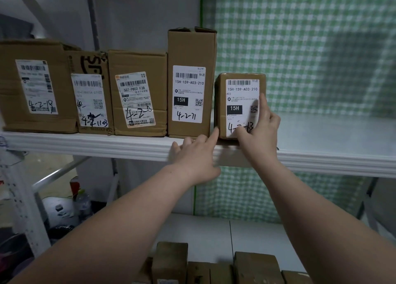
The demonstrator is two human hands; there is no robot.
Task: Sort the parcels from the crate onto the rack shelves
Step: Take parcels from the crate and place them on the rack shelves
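Head view: the small parcel [240, 105] stands at the shelf's front edge [107, 143], beside the tall box [190, 82]. My right hand [259, 129] presses its label with spread fingers, my left hand [197, 157] touches its corner. It seems light and stiff; hold the side faces.

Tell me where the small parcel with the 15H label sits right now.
In the head view the small parcel stands upright on the white shelf, at the right end of the row, beside the tall box, with the right hand on its front.
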